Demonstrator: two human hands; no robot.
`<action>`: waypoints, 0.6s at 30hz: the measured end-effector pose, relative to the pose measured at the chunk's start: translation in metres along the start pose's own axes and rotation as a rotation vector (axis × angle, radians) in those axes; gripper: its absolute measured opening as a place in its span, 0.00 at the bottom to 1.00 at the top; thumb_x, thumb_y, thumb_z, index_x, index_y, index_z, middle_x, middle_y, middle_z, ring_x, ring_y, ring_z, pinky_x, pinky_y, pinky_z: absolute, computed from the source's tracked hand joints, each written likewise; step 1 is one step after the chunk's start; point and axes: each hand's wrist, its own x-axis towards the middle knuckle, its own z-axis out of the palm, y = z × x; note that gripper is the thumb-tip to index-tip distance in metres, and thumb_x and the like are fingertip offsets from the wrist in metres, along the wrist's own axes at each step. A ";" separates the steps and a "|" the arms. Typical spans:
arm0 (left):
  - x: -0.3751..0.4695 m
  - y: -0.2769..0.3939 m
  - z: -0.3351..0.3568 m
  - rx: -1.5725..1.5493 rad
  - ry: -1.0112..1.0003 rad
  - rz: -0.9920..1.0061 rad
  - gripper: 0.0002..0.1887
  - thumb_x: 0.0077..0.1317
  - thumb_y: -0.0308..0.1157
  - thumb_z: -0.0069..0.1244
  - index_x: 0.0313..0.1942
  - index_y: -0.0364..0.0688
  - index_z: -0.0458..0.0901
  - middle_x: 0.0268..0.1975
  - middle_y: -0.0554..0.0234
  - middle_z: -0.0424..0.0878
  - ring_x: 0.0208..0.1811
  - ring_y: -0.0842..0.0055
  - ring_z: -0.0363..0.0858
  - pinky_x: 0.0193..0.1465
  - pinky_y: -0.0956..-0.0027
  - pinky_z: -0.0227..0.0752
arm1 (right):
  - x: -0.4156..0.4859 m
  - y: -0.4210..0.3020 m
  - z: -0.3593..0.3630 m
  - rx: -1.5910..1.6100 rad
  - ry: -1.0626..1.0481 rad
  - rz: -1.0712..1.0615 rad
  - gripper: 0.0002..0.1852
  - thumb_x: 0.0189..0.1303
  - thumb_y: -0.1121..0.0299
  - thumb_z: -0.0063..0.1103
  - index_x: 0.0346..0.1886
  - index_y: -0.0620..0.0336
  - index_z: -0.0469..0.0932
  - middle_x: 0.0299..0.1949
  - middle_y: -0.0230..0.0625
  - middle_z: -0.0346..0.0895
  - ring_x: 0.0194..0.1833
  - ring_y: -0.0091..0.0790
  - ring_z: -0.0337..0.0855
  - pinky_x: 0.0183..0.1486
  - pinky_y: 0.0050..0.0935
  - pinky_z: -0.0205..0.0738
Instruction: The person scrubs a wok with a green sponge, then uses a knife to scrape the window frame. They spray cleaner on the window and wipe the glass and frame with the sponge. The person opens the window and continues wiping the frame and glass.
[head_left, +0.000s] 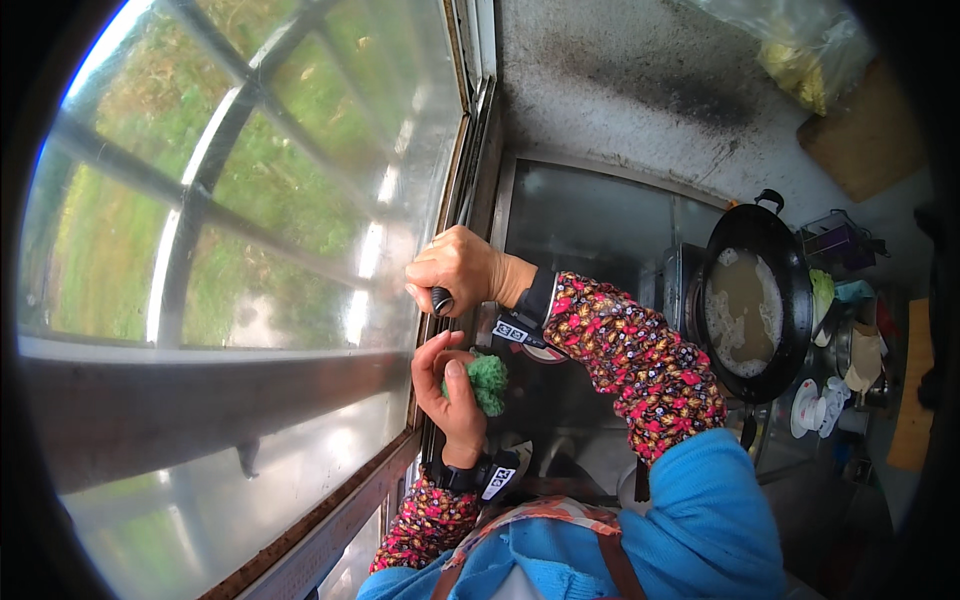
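Observation:
My right hand (466, 266) is closed around a black ribbed handle (442, 301) at the window's edge. The tool's far end cannot be made out, so its kind stays unclear. Just below, my left hand (448, 394) cups a crumpled green cloth or scrubbing pad (487, 382), its fingertips close to the track. Both hands are beside the sliding-window track (474, 161), a dark grooved metal channel with rusty brown edging. Left of it stands the window pane (300, 187), hazy, with metal bars beyond.
A black wok (796, 330) of cloudy, foamy liquid sits on a stove to the right. Behind it are a purple basket (851, 244), a white spool-like object (805, 409) and a wooden board (910, 386). A dark metal counter (585, 210) meets the stained wall (622, 82).

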 end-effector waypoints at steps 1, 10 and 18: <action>0.000 0.000 0.000 0.001 0.001 -0.002 0.16 0.68 0.29 0.43 0.54 0.34 0.72 0.49 0.54 0.79 0.35 0.81 0.76 0.43 0.75 0.70 | 0.000 0.001 0.000 -0.007 0.012 0.003 0.08 0.37 0.72 0.59 0.16 0.50 0.68 0.15 0.29 0.70 0.20 0.37 0.76 0.21 0.33 0.68; 0.000 -0.003 -0.001 -0.011 0.007 0.007 0.15 0.68 0.29 0.43 0.53 0.33 0.72 0.49 0.53 0.78 0.35 0.79 0.76 0.43 0.74 0.70 | -0.009 0.021 0.001 -0.002 -0.031 0.017 0.07 0.37 0.71 0.57 0.16 0.51 0.67 0.15 0.29 0.71 0.19 0.38 0.76 0.22 0.33 0.69; 0.000 -0.004 -0.007 0.019 0.020 0.021 0.14 0.68 0.30 0.43 0.51 0.32 0.73 0.49 0.51 0.77 0.34 0.78 0.76 0.42 0.74 0.70 | -0.002 0.078 -0.031 -0.142 0.123 0.055 0.09 0.41 0.73 0.54 0.14 0.55 0.63 0.12 0.35 0.65 0.16 0.42 0.72 0.22 0.34 0.66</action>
